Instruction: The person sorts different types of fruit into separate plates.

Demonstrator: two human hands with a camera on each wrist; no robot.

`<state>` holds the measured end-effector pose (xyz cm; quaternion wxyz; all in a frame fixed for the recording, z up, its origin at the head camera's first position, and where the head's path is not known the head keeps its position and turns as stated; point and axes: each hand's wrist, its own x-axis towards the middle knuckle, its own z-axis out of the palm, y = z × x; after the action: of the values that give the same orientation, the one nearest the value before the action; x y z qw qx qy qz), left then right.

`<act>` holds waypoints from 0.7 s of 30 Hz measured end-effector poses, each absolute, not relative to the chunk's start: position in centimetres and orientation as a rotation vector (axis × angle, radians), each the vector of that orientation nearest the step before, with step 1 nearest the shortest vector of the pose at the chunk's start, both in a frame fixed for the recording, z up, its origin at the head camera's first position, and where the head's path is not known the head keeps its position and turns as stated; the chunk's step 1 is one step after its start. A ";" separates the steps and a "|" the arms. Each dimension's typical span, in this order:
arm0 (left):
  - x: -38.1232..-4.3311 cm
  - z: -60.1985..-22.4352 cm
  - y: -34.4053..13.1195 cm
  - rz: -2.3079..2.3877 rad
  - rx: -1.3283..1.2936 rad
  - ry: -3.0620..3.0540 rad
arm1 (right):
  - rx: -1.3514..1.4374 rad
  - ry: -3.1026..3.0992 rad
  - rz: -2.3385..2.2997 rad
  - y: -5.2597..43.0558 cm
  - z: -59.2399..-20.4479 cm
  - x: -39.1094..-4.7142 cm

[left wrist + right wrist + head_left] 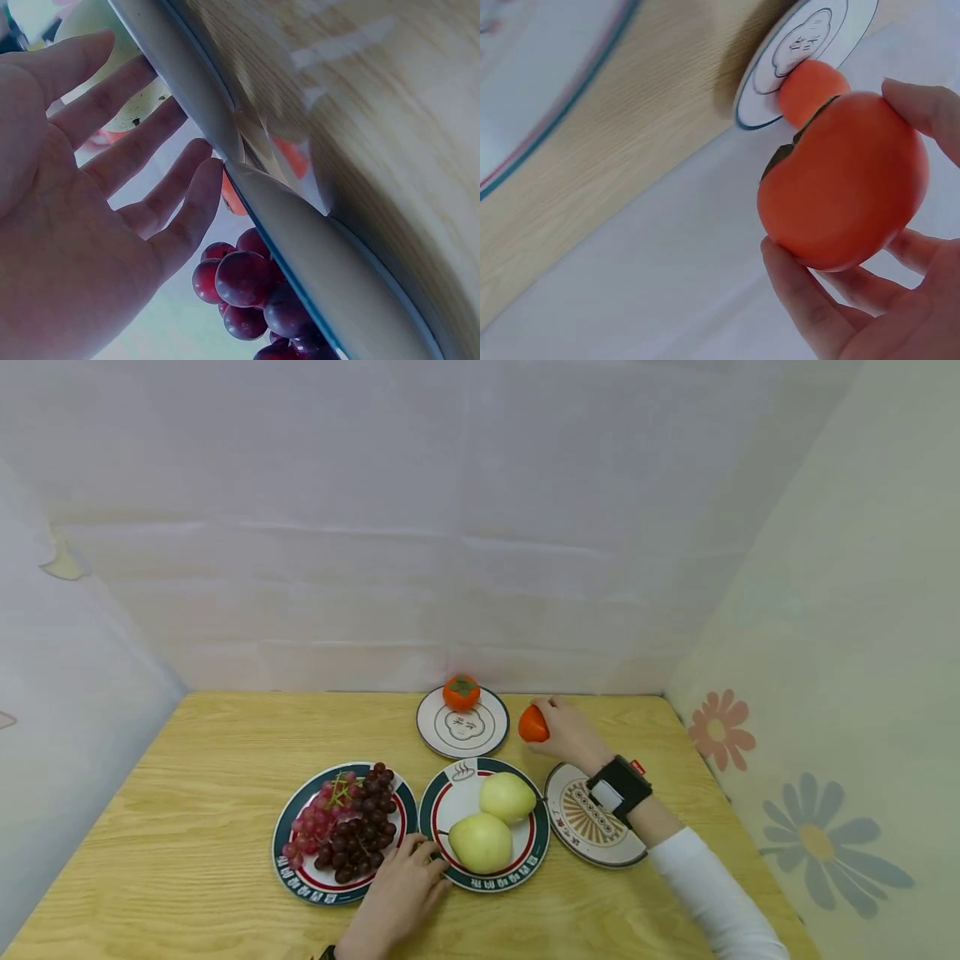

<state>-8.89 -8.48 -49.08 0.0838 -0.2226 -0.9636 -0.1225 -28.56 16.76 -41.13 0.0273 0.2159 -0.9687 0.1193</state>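
My right hand (566, 732) grips a persimmon (844, 184) between thumb and fingers, raised above the table to the right of the small white plate (431, 727). Another persimmon (461, 693) sits on that plate's far part. My left hand (402, 887) lies where the grape plate (288, 810) and the pear plate (427, 814) meet, its fingers extended, with fingertips right at the rims in the left wrist view. Red and dark grapes (352, 835) fill the first plate. Two yellow-green pears (481, 843) rest on the second.
A bare patterned plate (588, 822) lies at the right, partly beneath my right forearm in the head view. The wooden table (187, 827) ends at a white sheet (360, 610) behind, and a flower-printed sheet (840, 693) stands along the right.
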 end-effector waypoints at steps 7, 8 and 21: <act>-9.1 -48.9 -8.5 -0.367 -0.667 -2.933 | 0.576 -2.965 0.320 22.4 -42.8 -25.2; -9.1 -48.8 -8.5 -0.368 -0.667 -2.935 | 0.559 -2.965 0.312 23.0 -43.3 -24.9; -9.0 -48.9 -8.6 -0.381 -0.678 -2.932 | 0.322 -3.065 0.342 26.4 -47.4 -23.5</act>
<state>-8.99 -8.59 -48.87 0.0540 -0.2231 -0.9652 -0.1254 -23.51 26.44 -47.42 0.0205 0.1038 -0.9882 0.1104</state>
